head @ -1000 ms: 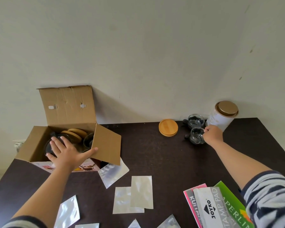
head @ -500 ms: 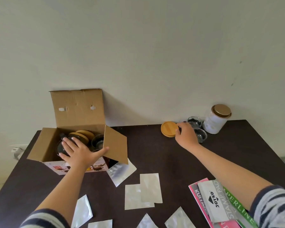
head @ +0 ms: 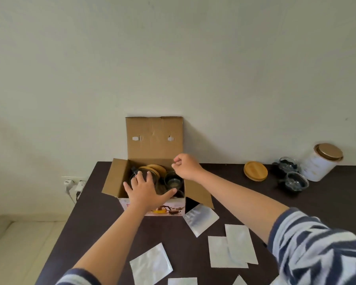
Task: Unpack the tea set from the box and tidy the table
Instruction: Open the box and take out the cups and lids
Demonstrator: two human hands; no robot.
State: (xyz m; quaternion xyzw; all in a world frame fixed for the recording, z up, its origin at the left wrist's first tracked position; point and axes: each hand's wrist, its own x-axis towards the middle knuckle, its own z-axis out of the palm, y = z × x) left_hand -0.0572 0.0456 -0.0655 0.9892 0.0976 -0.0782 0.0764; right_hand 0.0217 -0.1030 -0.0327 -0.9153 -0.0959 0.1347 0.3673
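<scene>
An open cardboard box [head: 154,136] stands at the table's far edge, its lid flap leaning against the wall. Inside lie wooden lids [head: 157,169], a glass teapot partly hidden under my hand, and a glass cup [head: 173,179]. My left hand [head: 147,191] rests spread over the box's front rim and the teapot. My right hand [head: 186,165] hovers above the box's right side with fingers loosely curled, holding nothing. Two glass cups [head: 296,181] [head: 288,165] and a wooden lid [head: 255,170] sit on the table at the right.
A white tin with a gold lid [head: 320,162] stands at the far right. Several white plastic pouches [head: 231,249] [head: 151,264] lie on the dark table [head: 244,202] near me. A power strip [head: 74,185] hangs off the table's left edge.
My right hand left the glass cups at the right and swung left over the box. The view turned left. My left hand stayed on the box.
</scene>
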